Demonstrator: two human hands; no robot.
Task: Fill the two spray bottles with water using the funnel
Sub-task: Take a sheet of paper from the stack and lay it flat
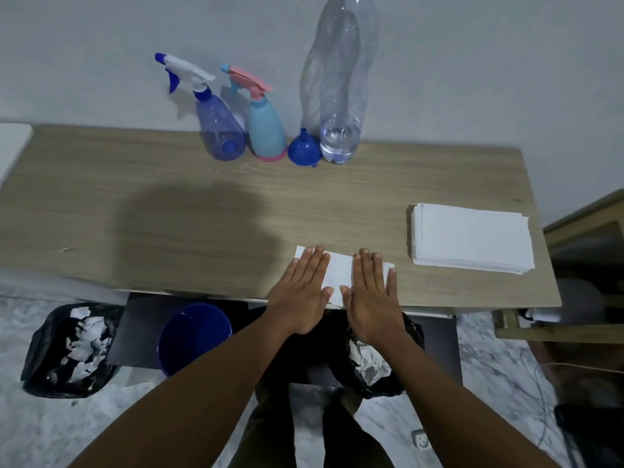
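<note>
While the two spray bottles are standing at twelve o'clock against the pale wall, the translucent blue spray bottle [221,130] is sitting just beside the opaque light-blue spray bottle [266,133] with its pink trigger and base. At their three o'clock a blue plastic funnel [303,150] is resting mouth-down, touching a tall clear bottle [339,96] holding a little water. No label or writing is showing on any of them. All are standing on a wood-grain table [169,214]. At five o'clock both palms are pressing flat on a white sheet [339,273]: the left hand [300,292] and right hand [369,295] are lying with fingers straight and together, grasping nothing. A stack of white paper [469,238] is lying at three o'clock. Below the table edge, a blue bucket [194,336] and a black bag of paper scraps [71,349] are sitting on a marbled floor [101,434].
</note>
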